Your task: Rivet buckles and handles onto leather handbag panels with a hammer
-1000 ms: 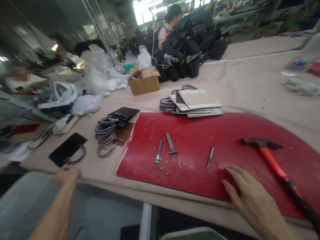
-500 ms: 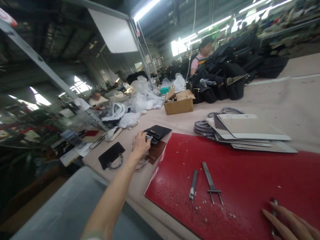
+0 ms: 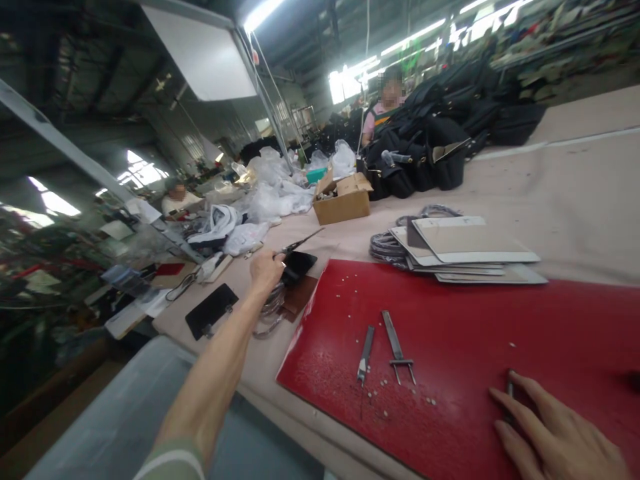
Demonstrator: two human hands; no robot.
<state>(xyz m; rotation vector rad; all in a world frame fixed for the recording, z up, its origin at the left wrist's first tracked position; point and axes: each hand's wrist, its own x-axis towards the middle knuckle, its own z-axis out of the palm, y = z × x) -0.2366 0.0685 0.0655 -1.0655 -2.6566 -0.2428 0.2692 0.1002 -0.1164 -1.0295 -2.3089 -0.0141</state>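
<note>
A: What is in your left grip (image 3: pixel 267 270)?

B: You have a dark flat piece (image 3: pixel 304 241) there, with your fingers closed on its near end. It tilts, edge-on, over the desk (image 3: pixel 590 200), above a black flap (image 3: pixel 300 267). Its far end sticks out free. Wrapped loops (image 3: pixel 271 308) and a brown piece (image 3: pixel 301 298) lie close by.

A: And your right grip (image 3: pixel 555 427)?

B: Your fingers bend round a small metal stick (image 3: pixel 510 387) over the red board (image 3: pixel 320 360). I can't tell if you pinch it or only touch it. A thin metal tool (image 3: pixel 366 355) and a two-prong tool (image 3: pixel 393 335) lie on the board, well apart from it.

A: How will the dark piece feel to you?

B: Light and thin, I think. It looks a bit stiff, so it should not flop much. It may be smooth, so hold it snug. It should not break, but a hard bend might leave a mark. Pinch it flat, thumb on one side, near the edge. The loops look shiny, so they may slip more.

A: Can you read any words?

B: No. You would find the white paper (image 3: pixel 144 210) on the pole (image 3: pixel 90 162) too blurry to read.
</note>
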